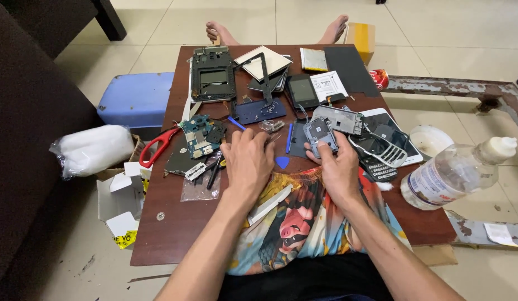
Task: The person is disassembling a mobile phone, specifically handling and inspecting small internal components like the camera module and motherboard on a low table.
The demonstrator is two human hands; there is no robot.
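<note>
Phone parts cover my table (158, 223), and my right hand (338, 167) is closed around a small grey phone frame (320, 134), thumb pressed on top, while my left hand (249, 159) rests flat with fingers spread by a blue pick (282, 162). I think I should hold the frame steady near the middle of the table and move slowly, since tiny bits could slide away. Free room is small: the circuit board (197, 136) and red scissors (157, 146) crowd my left, and the keypad phone (379, 159) and a tipped plastic bottle (457, 173) at the edge crowd my right.
</note>
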